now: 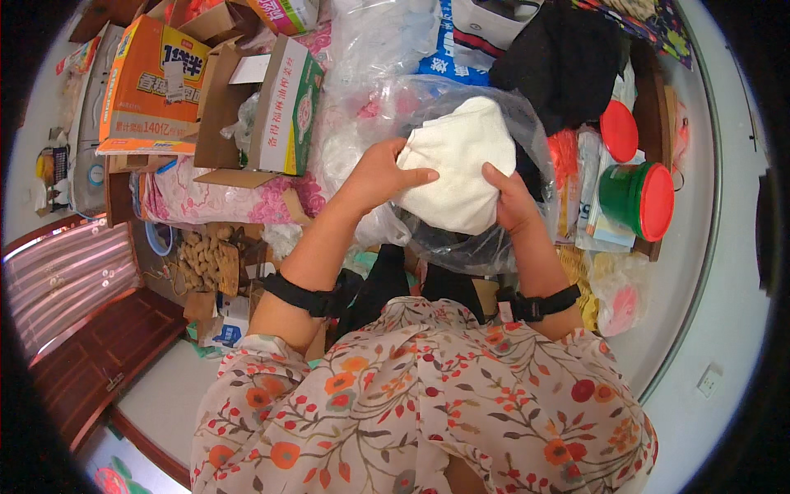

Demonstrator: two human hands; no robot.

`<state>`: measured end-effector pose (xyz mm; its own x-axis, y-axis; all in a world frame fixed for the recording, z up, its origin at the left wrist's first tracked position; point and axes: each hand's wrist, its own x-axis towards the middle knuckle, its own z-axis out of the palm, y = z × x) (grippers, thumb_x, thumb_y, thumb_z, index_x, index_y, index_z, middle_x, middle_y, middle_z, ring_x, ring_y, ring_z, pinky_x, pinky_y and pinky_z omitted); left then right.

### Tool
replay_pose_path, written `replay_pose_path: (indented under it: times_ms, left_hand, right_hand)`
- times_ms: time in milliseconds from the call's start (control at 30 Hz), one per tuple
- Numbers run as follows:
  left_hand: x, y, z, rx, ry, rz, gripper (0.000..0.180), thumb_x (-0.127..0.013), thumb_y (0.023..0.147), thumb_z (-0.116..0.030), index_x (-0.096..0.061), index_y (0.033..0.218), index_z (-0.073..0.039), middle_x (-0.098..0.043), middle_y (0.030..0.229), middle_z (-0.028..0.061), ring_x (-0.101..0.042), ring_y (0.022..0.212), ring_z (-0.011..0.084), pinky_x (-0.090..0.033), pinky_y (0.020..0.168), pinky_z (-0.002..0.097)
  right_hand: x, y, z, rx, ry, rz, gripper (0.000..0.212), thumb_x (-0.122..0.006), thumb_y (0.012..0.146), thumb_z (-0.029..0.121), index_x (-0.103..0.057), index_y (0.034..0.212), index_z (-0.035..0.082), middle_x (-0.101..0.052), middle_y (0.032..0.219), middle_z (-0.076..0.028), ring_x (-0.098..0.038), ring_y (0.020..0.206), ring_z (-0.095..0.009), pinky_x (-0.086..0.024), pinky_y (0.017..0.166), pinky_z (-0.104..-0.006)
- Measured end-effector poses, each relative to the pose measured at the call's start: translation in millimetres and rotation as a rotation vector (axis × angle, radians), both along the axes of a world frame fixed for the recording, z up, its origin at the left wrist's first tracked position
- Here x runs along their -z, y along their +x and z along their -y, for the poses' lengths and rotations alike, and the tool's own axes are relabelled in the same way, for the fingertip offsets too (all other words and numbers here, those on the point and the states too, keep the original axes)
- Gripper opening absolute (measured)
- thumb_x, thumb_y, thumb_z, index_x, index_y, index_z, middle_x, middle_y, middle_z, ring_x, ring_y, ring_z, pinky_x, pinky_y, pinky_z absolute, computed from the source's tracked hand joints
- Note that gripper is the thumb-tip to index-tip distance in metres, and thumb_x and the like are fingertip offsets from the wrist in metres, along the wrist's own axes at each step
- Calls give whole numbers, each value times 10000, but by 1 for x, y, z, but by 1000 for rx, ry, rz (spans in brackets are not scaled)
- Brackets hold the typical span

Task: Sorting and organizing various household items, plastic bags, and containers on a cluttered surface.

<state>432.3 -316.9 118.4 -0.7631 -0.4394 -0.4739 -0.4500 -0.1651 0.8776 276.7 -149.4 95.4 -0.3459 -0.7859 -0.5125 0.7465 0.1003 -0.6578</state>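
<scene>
A bundled white cloth (461,165) is held up between both hands, in front of my body. My left hand (385,174) grips its left side, thumb lying across the front and fingers out of sight behind. On the right edge, my right hand (512,200) grasps it with the thumb on top and the fingers mostly hidden. Beneath and around the cloth spreads a large clear plastic bag (533,136), its near edge hanging toward me. Whether the cloth is one folded piece or several, I cannot tell.
An open cardboard box (284,107) and an orange carton (152,82) stand on the left, over a pink flowered cover (214,198). Black fabric (568,62) lies at the back right. A green tub with a red lid (638,202) is at the right edge. Potatoes (210,259) sit lower left.
</scene>
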Motion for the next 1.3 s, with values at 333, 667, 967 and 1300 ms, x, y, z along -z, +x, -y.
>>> replay_pose_path:
  times_ms: [333,667,967,1300]
  left_hand:
    - [-20,-1,-19,-173,-73,-280,941,-708,695,-43,-110,1420,-69,-541,1121,201,-573,950,211,-450,831,298]
    - [-19,14,-6,-316,254,-243,630,-629,743,18,-393,1321,-74,-580,1073,107,-578,912,153,-476,781,258]
    - [-36,23,0,112,289,-269,778,-721,678,-46,-343,1355,-110,-519,1077,71,-500,888,130,-430,849,253]
    - [-20,35,-9,352,4,-87,525,-772,650,-141,-555,1106,-2,-632,991,88,-578,913,151,-449,831,307]
  right_hand:
    - [-7,-17,-10,-11,221,24,437,-494,908,321,-467,1201,-3,-566,1147,-117,-534,1068,-184,-416,904,-321]
    - [-6,22,-11,-111,383,-1146,1064,-756,648,377,-96,1411,40,-324,1336,-239,-354,1231,-339,-277,1016,-432]
    - [-32,54,2,-506,194,-952,763,-732,653,216,-372,1305,54,-579,1091,-200,-558,1036,-322,-414,892,-387]
    - [-29,-10,7,-753,-108,-412,374,-666,748,118,-570,1088,-7,-638,959,-68,-581,871,-135,-451,798,-293]
